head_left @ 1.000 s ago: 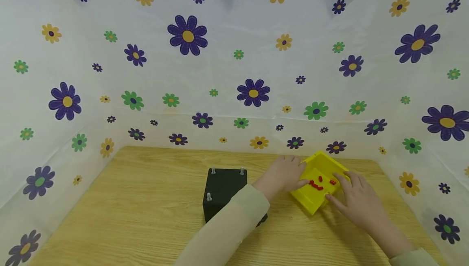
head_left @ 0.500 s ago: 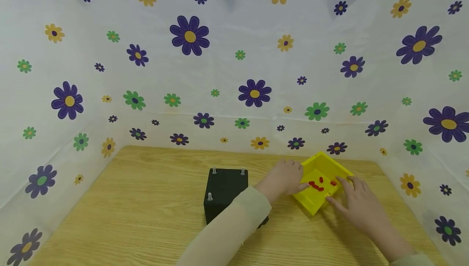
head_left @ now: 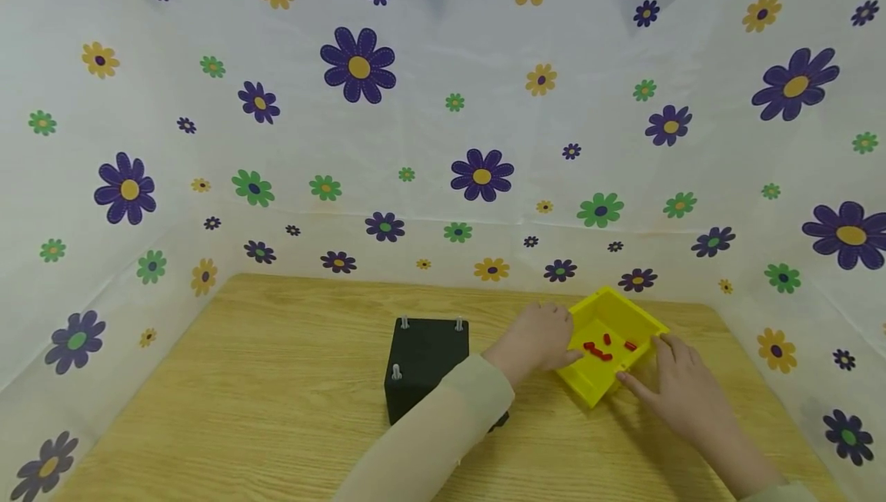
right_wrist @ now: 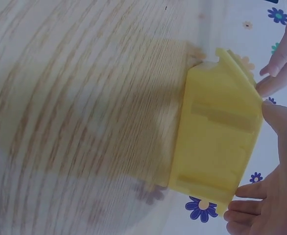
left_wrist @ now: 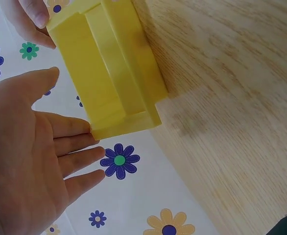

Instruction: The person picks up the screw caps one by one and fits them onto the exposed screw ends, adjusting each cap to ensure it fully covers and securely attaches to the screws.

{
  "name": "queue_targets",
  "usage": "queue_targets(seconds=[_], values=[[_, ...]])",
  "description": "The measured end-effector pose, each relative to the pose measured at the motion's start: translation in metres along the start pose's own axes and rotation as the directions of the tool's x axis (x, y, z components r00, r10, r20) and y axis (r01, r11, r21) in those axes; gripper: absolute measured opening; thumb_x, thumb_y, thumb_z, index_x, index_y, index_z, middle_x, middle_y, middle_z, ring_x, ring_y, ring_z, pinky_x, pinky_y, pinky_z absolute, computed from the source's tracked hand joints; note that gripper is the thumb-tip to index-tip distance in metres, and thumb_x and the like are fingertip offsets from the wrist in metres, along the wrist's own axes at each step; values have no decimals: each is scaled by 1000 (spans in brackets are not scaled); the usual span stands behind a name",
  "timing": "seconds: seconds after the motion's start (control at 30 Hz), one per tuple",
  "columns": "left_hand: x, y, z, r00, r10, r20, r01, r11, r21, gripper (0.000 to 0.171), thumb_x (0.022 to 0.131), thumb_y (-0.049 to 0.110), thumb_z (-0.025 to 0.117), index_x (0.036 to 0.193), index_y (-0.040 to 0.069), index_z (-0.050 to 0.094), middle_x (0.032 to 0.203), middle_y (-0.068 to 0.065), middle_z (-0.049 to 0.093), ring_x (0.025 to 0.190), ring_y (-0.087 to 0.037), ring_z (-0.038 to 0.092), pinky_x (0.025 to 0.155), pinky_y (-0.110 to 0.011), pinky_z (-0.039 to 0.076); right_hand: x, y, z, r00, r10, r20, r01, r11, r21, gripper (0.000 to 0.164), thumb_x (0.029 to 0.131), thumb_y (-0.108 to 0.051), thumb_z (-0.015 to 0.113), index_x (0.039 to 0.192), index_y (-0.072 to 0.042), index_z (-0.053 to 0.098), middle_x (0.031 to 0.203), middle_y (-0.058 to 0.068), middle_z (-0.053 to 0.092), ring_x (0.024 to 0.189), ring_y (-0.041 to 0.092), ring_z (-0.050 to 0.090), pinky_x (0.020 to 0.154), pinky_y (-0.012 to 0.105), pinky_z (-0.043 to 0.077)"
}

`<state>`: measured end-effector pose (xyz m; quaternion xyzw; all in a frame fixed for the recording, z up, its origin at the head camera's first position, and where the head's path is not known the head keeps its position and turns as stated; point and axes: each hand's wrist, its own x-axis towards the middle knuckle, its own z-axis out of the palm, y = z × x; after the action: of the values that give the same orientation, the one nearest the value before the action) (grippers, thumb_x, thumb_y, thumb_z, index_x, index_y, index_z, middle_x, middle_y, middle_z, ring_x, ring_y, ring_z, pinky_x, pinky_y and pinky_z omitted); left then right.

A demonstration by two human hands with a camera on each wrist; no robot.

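White flower-printed backdrop (head_left: 415, 125); yellow-brown wood-grain table (head_left: 242, 387). At lower right: yellow open-topped rectangular box (head_left: 626, 312), small red cylindrical pieces (head_left: 597, 351) inside. Against rim: left hand (head_left: 541, 335), right hand (head_left: 692, 387), both spread wide.

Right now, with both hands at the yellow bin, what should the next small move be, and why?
I'd probably free the left hand and pinch one red piece, leaving the right hand to steady the bin: both hands touch its sides, and the red pieces lie loose on its floor, within easy reach through the open top.
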<state>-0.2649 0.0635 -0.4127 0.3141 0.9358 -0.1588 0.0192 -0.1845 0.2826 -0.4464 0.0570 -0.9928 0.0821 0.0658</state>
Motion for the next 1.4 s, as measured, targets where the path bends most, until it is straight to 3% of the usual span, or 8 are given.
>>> queue_targets(seconds=[0.4, 0.67, 0.87, 1.4], values=[[-3, 6, -4, 999, -23, 30, 23, 1000, 12, 65, 104, 67, 51, 151, 23, 58, 149, 8, 60, 135, -9, 57, 117, -26, 45, -1, 3, -1, 1000, -28, 4, 28, 1000, 10, 98, 101, -64, 60, 147, 20, 43, 152, 45, 40, 136, 64, 43, 111, 73, 41], [-5, 6, -6, 997, -44, 64, 45, 999, -15, 66, 101, 66, 57, 151, 23, 57, 152, 9, 58, 134, -7, 57, 115, -24, 47, 2, 1, -5, 999, -43, 6, 43, 999, -7, 100, 98, -67, 62, 145, 19, 47, 149, 44, 45, 134, 61, 48, 109, 71, 44], [-5, 6, -6, 996, -51, 69, 48, 998, 45, 70, 99, 68, 59, 152, 22, 56, 150, 9, 58, 131, -6, 58, 111, -22, 50, 5, -1, -6, 999, -37, 9, 37, 999, -27, 102, 95, -69, 64, 145, 18, 47, 149, 44, 45, 133, 62, 48, 109, 71, 45], [-17, 10, -3, 991, -103, 90, 99, 994, 46, 79, 94, 68, 68, 155, 21, 52, 159, 7, 52, 139, -9, 55, 114, -25, 48, 7, -6, -8, 997, -67, 27, 67, 998, -1, 102, 94, -69, 66, 146, 17, 47, 152, 42, 45, 137, 61, 47, 111, 72, 42]])
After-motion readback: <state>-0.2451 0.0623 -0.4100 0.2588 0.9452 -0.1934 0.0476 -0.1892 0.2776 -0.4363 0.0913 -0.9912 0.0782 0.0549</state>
